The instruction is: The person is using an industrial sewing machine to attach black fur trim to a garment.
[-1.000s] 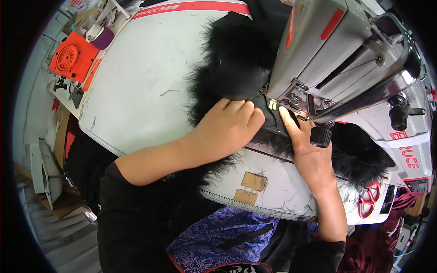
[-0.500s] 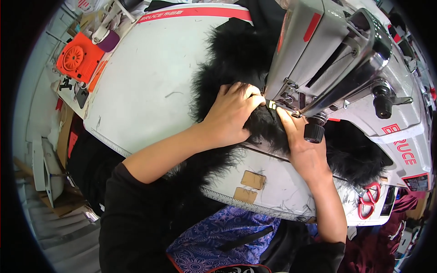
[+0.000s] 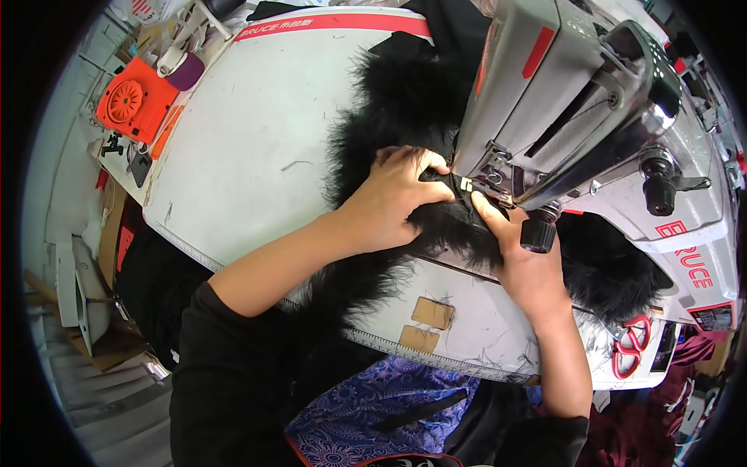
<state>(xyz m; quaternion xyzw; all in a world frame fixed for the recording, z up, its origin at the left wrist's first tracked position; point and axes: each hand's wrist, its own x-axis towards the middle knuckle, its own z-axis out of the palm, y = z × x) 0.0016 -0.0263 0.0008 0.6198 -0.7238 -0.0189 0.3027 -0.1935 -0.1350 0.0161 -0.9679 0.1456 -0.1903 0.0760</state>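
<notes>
Black fur (image 3: 397,89), apparently mid-seam, lies at the sewing machine (image 3: 510,86) under left hand (image 3: 385,198) and right hand (image 3: 525,257), grips unclear. Steady guiding seems needed next.

1. Furry fabric (image 3: 401,93), 12 o'clock: solid black.
2. Sewing machine (image 3: 510,86), 2 o'clock: pale grey with red bars.
3. Tabletop (image 3: 288,97), 11 o'clock: white, red-banded.
4. Case (image 3: 144,92), 10 o'clock: orange-red.
5. Scissor handles (image 3: 646,333), 4 o'clock: red.
6. Lap cloth (image 3: 342,416), 6 o'clock: blue-violet, swirling floral print.

I see the left hand (image 3: 389,204) and right hand (image 3: 529,261) on black fur (image 3: 397,93) mid-frame, beside the sewing machine (image 3: 517,86) at upper right, scissors (image 3: 645,333) lower right, an orange box (image 3: 144,105) upper left.
</notes>
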